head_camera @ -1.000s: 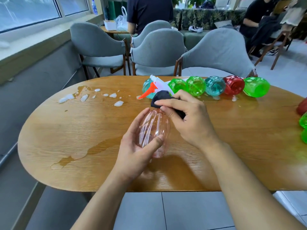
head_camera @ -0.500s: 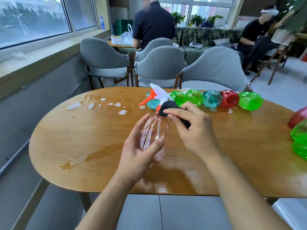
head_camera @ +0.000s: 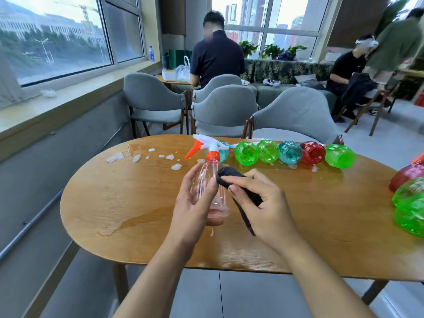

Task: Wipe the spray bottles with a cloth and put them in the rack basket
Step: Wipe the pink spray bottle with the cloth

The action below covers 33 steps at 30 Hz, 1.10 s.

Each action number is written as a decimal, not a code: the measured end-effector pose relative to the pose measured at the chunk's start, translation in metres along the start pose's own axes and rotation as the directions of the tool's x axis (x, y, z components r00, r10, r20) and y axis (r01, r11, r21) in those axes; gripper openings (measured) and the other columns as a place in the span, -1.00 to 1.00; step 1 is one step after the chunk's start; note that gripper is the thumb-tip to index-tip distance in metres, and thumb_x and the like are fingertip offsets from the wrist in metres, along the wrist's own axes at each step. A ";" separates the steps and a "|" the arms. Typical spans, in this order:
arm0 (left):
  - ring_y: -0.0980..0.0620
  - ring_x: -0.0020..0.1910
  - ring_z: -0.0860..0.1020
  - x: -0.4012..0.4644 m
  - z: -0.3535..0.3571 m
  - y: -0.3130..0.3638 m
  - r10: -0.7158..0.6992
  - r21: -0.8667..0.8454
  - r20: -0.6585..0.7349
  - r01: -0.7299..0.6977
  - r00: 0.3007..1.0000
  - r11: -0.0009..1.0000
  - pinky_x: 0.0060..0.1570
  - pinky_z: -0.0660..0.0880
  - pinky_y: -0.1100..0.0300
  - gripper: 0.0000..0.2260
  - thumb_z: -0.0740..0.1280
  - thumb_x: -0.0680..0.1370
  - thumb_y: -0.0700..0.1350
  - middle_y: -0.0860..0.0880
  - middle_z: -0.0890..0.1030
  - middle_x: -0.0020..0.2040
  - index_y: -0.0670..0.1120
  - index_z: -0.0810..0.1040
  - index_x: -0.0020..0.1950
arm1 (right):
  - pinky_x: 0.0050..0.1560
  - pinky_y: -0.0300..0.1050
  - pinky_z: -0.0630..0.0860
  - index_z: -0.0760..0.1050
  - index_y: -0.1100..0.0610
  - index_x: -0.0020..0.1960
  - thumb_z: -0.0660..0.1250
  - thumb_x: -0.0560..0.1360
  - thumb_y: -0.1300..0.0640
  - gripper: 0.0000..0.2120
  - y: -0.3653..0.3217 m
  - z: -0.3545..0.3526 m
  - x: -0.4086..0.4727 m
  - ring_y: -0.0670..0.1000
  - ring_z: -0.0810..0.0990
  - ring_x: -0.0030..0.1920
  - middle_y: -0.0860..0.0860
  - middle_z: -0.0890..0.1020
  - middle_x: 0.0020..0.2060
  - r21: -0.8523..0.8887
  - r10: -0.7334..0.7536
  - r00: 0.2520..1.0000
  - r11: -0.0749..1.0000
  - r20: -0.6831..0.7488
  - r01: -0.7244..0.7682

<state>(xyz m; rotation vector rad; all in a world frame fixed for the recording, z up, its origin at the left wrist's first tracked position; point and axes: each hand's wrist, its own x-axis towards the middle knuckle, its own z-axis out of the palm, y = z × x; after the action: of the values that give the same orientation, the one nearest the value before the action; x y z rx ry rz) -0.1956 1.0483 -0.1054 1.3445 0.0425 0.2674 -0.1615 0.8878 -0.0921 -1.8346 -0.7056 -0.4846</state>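
My left hand (head_camera: pixel 195 203) grips a clear pink spray bottle (head_camera: pixel 207 180) upright above the wooden table (head_camera: pixel 128 203); its orange and white trigger head (head_camera: pixel 204 146) points left. My right hand (head_camera: pixel 261 203) pinches a dark cloth (head_camera: pixel 231 177) and presses it against the bottle's right side. Behind them a row of several bottles lies on its side: teal (head_camera: pixel 290 152), green (head_camera: pixel 246 153), green (head_camera: pixel 267 151), red (head_camera: pixel 313 152) and green (head_camera: pixel 339 156). No rack basket is in view.
White foam blobs (head_camera: pixel 137 157) and a puddle (head_camera: pixel 137 222) lie on the table's left half. More red (head_camera: pixel 407 175) and green bottles (head_camera: pixel 410 203) sit at the right edge. Grey chairs (head_camera: pixel 296 115) stand behind the table, and people sit beyond them.
The bottle has been tipped upright, so its trigger head now shows above my left hand. My right hand with the cloth slid from the bottle's top to its right side. The view tilted up.
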 end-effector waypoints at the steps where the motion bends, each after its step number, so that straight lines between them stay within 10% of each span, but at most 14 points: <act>1: -0.01 0.11 0.74 -0.002 0.001 0.001 0.002 0.002 0.002 -0.002 1.000 1.000 -0.23 0.68 0.05 -0.47 0.43 0.54 0.20 0.11 0.68 0.27 0.30 0.45 0.51 | -0.04 -0.26 0.48 0.72 0.01 0.22 0.40 0.64 0.20 -0.78 0.000 0.003 -0.003 0.00 0.61 -0.08 -0.06 0.58 -0.12 0.013 0.014 1.000 1.000 0.005 -0.014; 9: 0.12 0.24 0.66 -0.015 0.000 0.003 0.106 0.136 0.128 -0.124 0.986 0.983 -0.17 0.71 0.03 -0.26 0.57 0.40 0.25 0.30 0.54 0.37 0.37 0.37 0.55 | 0.12 -0.18 0.56 0.67 -0.16 0.19 0.38 0.67 0.10 -0.80 0.004 -0.002 -0.001 -0.13 0.67 0.09 -0.09 0.70 0.02 0.116 0.200 0.964 0.976 -0.173 -0.182; 16: 0.13 0.34 0.60 -0.008 -0.005 -0.008 0.286 0.381 0.161 -0.326 0.945 0.865 0.29 0.59 0.09 -0.08 0.75 0.30 -0.01 0.24 0.58 0.35 0.16 0.38 0.56 | 0.19 -0.10 0.60 0.71 0.01 0.20 0.36 0.67 0.12 -0.82 -0.003 -0.002 -0.002 -0.08 0.72 0.15 -0.07 0.77 0.07 0.457 0.468 0.881 0.798 -0.061 -0.392; 19: 0.12 0.34 0.58 -0.003 -0.007 -0.013 0.407 0.505 0.083 -0.391 0.910 0.770 0.31 0.58 -0.06 -0.16 0.75 0.31 0.05 0.20 0.60 0.33 0.11 0.43 0.50 | 0.22 -0.12 0.57 0.70 0.03 0.24 0.37 0.67 0.12 -0.80 -0.008 -0.002 -0.002 -0.08 0.70 0.18 -0.05 0.76 0.10 0.384 0.362 0.924 0.876 -0.126 -0.291; 25: 0.08 0.14 0.65 -0.007 -0.001 -0.015 0.513 0.729 0.082 -0.403 0.855 0.554 -0.01 0.66 -0.03 -0.24 0.63 0.36 0.20 0.18 0.60 0.30 0.12 0.43 0.49 | -0.06 -0.09 0.57 0.71 0.03 0.25 0.41 0.65 0.09 -0.79 -0.018 -0.003 -0.006 -0.06 0.60 -0.06 -0.05 0.58 -0.09 -0.301 -0.194 0.966 0.944 -0.170 0.137; 33: -0.03 0.09 0.68 -0.003 -0.013 -0.009 0.519 0.695 -0.024 -0.359 0.854 0.623 0.01 0.65 -0.10 -0.30 0.40 0.34 0.27 0.15 0.66 0.22 0.12 0.46 0.46 | -0.11 -0.02 0.58 0.73 -0.01 0.22 0.46 0.63 0.09 -0.81 -0.013 0.006 -0.017 -0.04 0.62 -0.07 -0.03 0.60 -0.04 -0.282 -0.329 0.938 0.894 0.110 0.347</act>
<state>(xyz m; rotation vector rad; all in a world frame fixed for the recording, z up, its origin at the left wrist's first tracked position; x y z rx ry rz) -0.1997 1.0586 -0.1177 2.0468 -0.0100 0.9022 -0.1828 0.8924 -0.0954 -2.0197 -1.0493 -0.8034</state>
